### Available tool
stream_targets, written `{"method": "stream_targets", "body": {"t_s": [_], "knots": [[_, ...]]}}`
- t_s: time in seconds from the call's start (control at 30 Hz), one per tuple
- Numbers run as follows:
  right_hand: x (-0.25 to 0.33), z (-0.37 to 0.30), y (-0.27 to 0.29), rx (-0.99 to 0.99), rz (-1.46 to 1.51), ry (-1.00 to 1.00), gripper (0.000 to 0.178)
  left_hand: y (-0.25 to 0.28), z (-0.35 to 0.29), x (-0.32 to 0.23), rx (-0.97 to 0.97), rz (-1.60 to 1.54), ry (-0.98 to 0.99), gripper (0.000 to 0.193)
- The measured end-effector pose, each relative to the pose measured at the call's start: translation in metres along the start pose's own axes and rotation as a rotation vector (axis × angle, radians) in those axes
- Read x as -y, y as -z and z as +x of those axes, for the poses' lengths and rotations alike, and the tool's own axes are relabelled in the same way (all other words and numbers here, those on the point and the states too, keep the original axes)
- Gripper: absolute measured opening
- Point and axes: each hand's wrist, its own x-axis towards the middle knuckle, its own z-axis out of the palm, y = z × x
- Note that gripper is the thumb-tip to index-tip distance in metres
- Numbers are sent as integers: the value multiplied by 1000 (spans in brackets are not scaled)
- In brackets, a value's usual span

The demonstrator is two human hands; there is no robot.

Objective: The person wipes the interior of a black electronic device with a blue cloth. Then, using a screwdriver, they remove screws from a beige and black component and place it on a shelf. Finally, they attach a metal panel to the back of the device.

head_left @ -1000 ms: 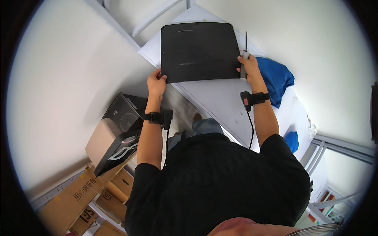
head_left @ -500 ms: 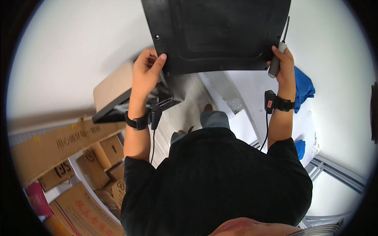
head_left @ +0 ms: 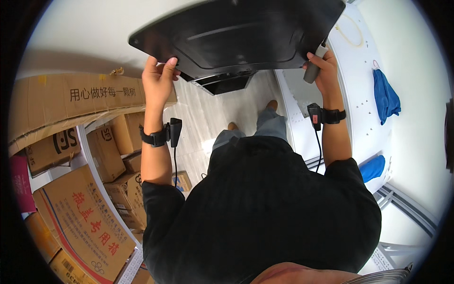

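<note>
A large black panel with a raised border and rounded corners is held up in front of me, tilted. My left hand is closed on its near edge at the left, thumb on the upper face. At the near right corner, my right hand is closed round a screwdriver with a grey handle and also grips the panel's edge. The panel hides most of the screwdriver's shaft. Below the panel, partly covered by it, a dark box-like thing shows above the floor.
At my left, a shelf holds several cardboard cartons, with a long carton on top. On my right stands a white table with small scattered screws, a blue cloth and a second blue piece. The floor is grey wood-look.
The panel has tilted and its left corner has swung leftward, with both hands still on it. My view has turned, showing more of the table. The beige-topped thing at the left is out of sight.
</note>
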Motion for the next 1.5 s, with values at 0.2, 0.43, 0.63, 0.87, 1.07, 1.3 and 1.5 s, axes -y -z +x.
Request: {"method": "stream_targets", "body": {"t_s": [0.2,0.43,0.63,0.87,1.07,1.3,1.5], "knots": [[-36,3,-25,-26,-192,8,25,19,-16,81,-13,-67,-19,16],[-85,9,-46,-77,-227,63,23,26,-23,128,-29,-6,-10,14],[-105,7,-66,-172,-288,49,23,33,-19,162,-13,108,-18,14],[-115,15,-60,-225,-403,50,23,23,-25,177,-27,158,-39,13],[-125,23,-55,-216,-399,62,25,21,-19,184,-58,167,-113,14],[-127,22,-56,-237,-426,130,23,19,-20,176,-77,136,-58,11],[-128,24,-51,-251,-466,136,23,17,-18,182,-61,164,-83,12]]}}
